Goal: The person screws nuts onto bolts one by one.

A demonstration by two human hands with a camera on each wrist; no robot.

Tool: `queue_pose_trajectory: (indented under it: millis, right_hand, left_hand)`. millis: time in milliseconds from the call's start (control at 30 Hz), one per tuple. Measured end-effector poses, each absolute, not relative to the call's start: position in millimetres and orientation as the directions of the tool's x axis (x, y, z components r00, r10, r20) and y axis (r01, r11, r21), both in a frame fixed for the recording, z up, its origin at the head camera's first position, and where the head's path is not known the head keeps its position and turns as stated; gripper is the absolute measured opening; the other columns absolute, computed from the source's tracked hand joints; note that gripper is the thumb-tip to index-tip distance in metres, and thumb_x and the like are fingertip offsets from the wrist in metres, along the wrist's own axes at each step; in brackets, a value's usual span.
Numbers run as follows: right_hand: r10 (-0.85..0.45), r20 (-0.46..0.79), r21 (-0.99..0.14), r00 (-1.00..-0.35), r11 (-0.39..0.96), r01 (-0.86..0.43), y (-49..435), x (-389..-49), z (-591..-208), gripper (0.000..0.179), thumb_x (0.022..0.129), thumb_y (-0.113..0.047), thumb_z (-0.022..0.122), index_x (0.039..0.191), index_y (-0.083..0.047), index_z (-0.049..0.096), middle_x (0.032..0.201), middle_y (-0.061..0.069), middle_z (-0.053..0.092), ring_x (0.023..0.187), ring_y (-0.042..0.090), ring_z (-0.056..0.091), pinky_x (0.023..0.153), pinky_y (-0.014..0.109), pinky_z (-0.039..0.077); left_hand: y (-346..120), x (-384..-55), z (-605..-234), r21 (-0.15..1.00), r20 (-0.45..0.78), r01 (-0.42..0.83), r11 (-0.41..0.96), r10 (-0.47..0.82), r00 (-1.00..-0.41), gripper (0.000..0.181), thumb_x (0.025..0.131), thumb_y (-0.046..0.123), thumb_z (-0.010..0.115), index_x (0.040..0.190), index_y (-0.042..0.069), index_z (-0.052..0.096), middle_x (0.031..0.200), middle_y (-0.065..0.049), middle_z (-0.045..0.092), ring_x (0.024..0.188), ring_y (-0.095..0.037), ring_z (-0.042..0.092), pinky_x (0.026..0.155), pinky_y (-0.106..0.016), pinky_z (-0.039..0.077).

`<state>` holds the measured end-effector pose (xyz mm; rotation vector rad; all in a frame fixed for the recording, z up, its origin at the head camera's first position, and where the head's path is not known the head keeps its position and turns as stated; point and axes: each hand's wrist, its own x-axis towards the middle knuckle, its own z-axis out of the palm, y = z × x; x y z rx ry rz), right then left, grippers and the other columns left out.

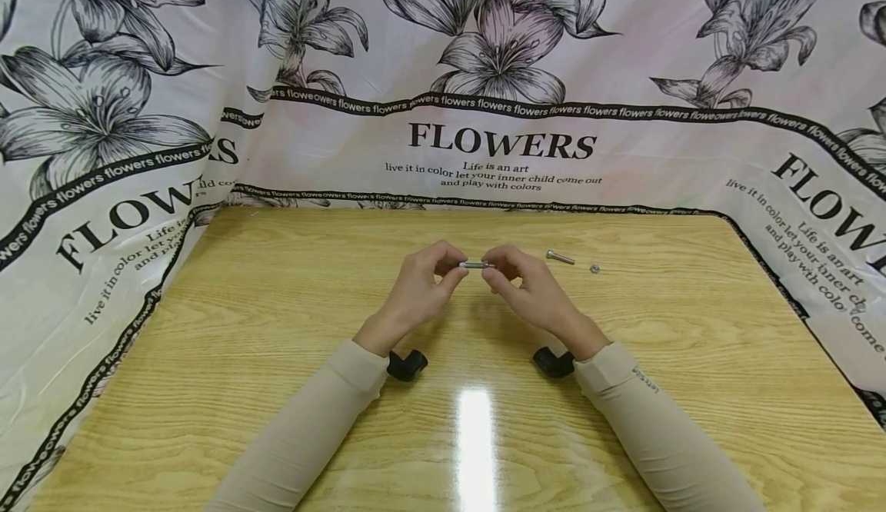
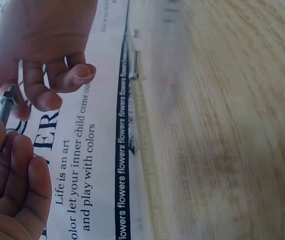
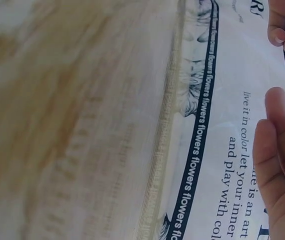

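Between thumb and fingertips, my left hand (image 1: 422, 283) holds a silver bolt (image 1: 473, 265) level above the table. A hex nut (image 2: 9, 94) sits on the bolt's thread near its far end in the left wrist view. My right hand (image 1: 531, 285) has its thumb and index finger at that end, around the nut; its other fingers are loosely bent. The right wrist view shows parts of both hands at its right edge, with the bolt out of sight there.
A second bolt (image 1: 561, 257) lies on the wooden table (image 1: 277, 289) beyond the right hand, with a loose nut (image 1: 594, 269) to its right. Flower-printed cloth (image 1: 498, 158) hangs along the back and sides. Black devices (image 1: 407, 366) sit at both wrists.
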<state>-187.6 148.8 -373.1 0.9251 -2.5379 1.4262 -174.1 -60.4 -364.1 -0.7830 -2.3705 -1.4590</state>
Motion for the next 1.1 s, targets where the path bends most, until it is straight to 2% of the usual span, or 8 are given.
queue_pose_trajectory:
  millis: [133, 267, 467, 567, 667, 800, 933, 1100]
  right_hand:
    - [-0.472, 0.398, -0.729, -0.787, 0.358, -0.584, 149, -188, -374, 0.028, 0.093, -0.012, 0.064, 0.118, -0.011, 0.053, 0.093, 0.003, 0.064, 0.075, 0.015, 0.060, 0.063, 0.035, 0.048]
    - [-0.481, 0.451, -0.711, -0.752, 0.316, -0.629, 148, -189, -377, 0.025, 0.092, -0.003, 0.062, 0.115, -0.007, 0.053, 0.084, 0.006, 0.063, 0.070, 0.021, 0.061, 0.062, 0.033, 0.048]
    - [-0.466, 0.414, -0.733, -0.782, 0.340, -0.590, 148, -189, -376, 0.009, 0.097, -0.013, 0.056, 0.105, -0.011, 0.060, 0.084, -0.003, 0.062, 0.073, 0.018, 0.061, 0.061, 0.035, 0.048]
    - [-0.460, 0.392, -0.737, -0.797, 0.361, -0.571, 149, -189, -375, 0.011, 0.099, -0.018, 0.053, 0.102, -0.012, 0.062, 0.085, -0.004, 0.062, 0.074, 0.019, 0.061, 0.061, 0.037, 0.048]
    - [-0.460, 0.378, -0.744, -0.804, 0.366, -0.559, 149, -189, -376, 0.013, 0.100, -0.020, 0.052, 0.104, -0.012, 0.062, 0.087, -0.002, 0.063, 0.074, 0.021, 0.061, 0.062, 0.038, 0.048]
    - [-0.462, 0.376, -0.746, -0.804, 0.364, -0.558, 150, -189, -375, 0.020, 0.097, -0.020, 0.057, 0.116, -0.012, 0.057, 0.093, 0.000, 0.063, 0.076, 0.018, 0.061, 0.064, 0.040, 0.049]
    - [-0.459, 0.386, -0.736, -0.800, 0.370, -0.567, 148, -187, -374, 0.034, 0.092, -0.015, 0.065, 0.123, -0.012, 0.051, 0.098, 0.002, 0.064, 0.077, 0.013, 0.060, 0.065, 0.035, 0.049]
    - [-0.473, 0.439, -0.711, -0.764, 0.337, -0.617, 144, -182, -367, 0.029, 0.090, 0.001, 0.063, 0.116, -0.002, 0.052, 0.091, 0.011, 0.064, 0.072, 0.022, 0.062, 0.063, 0.033, 0.049]
  left_hand:
    - [-60, -175, -365, 0.746, 0.471, 0.562, 0.357, 0.312, -0.825, 0.009, 0.091, 0.003, 0.064, 0.099, 0.006, 0.063, 0.089, -0.003, 0.067, 0.076, -0.012, 0.062, 0.070, -0.030, 0.053]
    - [-60, -174, -365, 0.744, 0.470, 0.560, 0.364, 0.311, -0.826, 0.009, 0.090, 0.003, 0.064, 0.099, 0.005, 0.063, 0.088, -0.004, 0.067, 0.076, -0.013, 0.063, 0.071, -0.030, 0.053]
    - [-60, -174, -364, 0.745, 0.471, 0.561, 0.361, 0.311, -0.826, 0.009, 0.091, 0.002, 0.064, 0.099, 0.004, 0.063, 0.089, -0.005, 0.067, 0.077, -0.013, 0.063, 0.073, -0.029, 0.053]
    - [-60, -174, -364, 0.741, 0.472, 0.564, 0.364, 0.315, -0.823, 0.010, 0.090, 0.003, 0.064, 0.100, 0.004, 0.063, 0.089, -0.005, 0.067, 0.077, -0.013, 0.063, 0.073, -0.029, 0.054]
    - [-60, -174, -364, 0.741, 0.471, 0.564, 0.365, 0.317, -0.823, 0.010, 0.090, 0.003, 0.064, 0.100, 0.004, 0.062, 0.089, -0.004, 0.067, 0.077, -0.013, 0.063, 0.073, -0.029, 0.054]
    - [-60, -173, -364, 0.747, 0.464, 0.556, 0.366, 0.313, -0.829, 0.009, 0.090, 0.003, 0.064, 0.100, 0.005, 0.063, 0.089, -0.004, 0.067, 0.077, -0.012, 0.063, 0.072, -0.029, 0.053]
    - [-60, -173, -364, 0.751, 0.456, 0.547, 0.369, 0.309, -0.835, 0.009, 0.091, 0.003, 0.063, 0.100, 0.006, 0.063, 0.089, -0.003, 0.067, 0.078, -0.013, 0.063, 0.071, -0.029, 0.053]
    - [-60, -173, -364, 0.753, 0.454, 0.545, 0.369, 0.308, -0.836, 0.009, 0.091, 0.003, 0.063, 0.100, 0.006, 0.063, 0.090, -0.003, 0.067, 0.078, -0.013, 0.063, 0.071, -0.029, 0.053]
